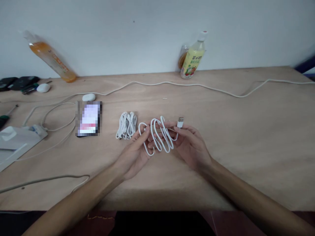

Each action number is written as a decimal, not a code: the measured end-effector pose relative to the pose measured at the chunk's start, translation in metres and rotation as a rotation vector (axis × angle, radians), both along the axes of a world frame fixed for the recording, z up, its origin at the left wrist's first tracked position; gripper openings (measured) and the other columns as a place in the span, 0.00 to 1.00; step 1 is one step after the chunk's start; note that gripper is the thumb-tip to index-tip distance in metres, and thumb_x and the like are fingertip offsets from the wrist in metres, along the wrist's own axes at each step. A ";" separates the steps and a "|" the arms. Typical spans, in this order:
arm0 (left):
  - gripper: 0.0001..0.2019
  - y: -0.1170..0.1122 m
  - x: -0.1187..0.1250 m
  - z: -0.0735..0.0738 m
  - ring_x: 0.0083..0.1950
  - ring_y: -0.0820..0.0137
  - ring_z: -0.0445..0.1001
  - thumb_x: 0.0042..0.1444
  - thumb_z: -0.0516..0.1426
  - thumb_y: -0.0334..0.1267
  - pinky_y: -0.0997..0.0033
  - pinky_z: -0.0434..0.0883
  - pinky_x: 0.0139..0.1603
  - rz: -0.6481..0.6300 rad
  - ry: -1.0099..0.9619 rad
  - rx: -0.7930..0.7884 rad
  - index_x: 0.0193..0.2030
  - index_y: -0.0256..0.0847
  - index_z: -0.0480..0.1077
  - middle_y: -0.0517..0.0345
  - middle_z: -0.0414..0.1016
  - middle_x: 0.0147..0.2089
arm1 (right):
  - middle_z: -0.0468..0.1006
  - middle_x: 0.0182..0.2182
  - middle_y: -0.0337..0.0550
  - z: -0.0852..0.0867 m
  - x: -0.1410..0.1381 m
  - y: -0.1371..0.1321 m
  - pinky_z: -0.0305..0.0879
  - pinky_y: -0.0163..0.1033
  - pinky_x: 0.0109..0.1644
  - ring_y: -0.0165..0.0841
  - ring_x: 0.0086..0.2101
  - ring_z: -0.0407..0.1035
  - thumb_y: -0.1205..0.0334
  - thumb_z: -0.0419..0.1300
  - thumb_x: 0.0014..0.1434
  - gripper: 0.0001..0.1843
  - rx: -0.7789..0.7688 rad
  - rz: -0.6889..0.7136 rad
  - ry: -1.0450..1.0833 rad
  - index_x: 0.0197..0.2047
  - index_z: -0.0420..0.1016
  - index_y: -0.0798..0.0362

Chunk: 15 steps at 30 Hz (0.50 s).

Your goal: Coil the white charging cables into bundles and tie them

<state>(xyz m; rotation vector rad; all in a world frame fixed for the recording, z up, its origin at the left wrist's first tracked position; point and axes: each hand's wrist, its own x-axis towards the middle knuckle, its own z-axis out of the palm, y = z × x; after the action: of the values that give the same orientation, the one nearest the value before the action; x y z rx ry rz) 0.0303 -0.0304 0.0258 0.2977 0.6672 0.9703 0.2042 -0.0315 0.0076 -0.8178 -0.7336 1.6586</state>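
Observation:
A white USB cable (pixel 164 137) hangs in loose coils between my two hands, above the wooden table. My left hand (pixel 139 146) grips the coils at their left side, its thumb pressed over one loop. At the right, my right hand (pixel 190 141) pinches the cable's end just below the USB plug (pixel 180 122), which points upward. Some of the fingers are hidden behind the loops. Just beyond my left hand lies a bundle of folded white cables (pixel 126 125) on the table.
A phone (pixel 89 118) lies left of the cable bundle, with a white earbud case (pixel 89 97) behind it. A long white cord (pixel 169 83) runs across the table's back. By the wall stand a yellow-labelled bottle (pixel 193 59) and an orange drink bottle (pixel 52 60).

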 end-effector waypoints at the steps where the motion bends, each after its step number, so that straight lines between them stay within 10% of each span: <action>1: 0.13 0.000 0.000 0.001 0.27 0.79 0.67 0.59 0.74 0.28 0.81 0.70 0.31 -0.013 -0.013 -0.005 0.35 0.39 0.74 0.67 0.70 0.29 | 0.92 0.40 0.44 0.001 0.000 0.000 0.80 0.55 0.60 0.45 0.44 0.86 0.53 0.76 0.58 0.08 -0.003 0.005 0.003 0.40 0.92 0.44; 15: 0.15 0.006 -0.004 0.000 0.27 0.79 0.64 0.63 0.70 0.27 0.80 0.68 0.31 0.032 0.052 -0.004 0.30 0.39 0.71 0.68 0.63 0.27 | 0.91 0.41 0.44 -0.004 0.002 -0.001 0.79 0.54 0.60 0.44 0.45 0.85 0.52 0.75 0.59 0.09 0.007 -0.049 -0.051 0.41 0.92 0.45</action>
<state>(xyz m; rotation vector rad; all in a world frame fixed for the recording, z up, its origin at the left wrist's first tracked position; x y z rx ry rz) 0.0266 -0.0244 0.0257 0.3109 0.7234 0.9942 0.2066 -0.0320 0.0034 -0.8695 -0.7487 1.5953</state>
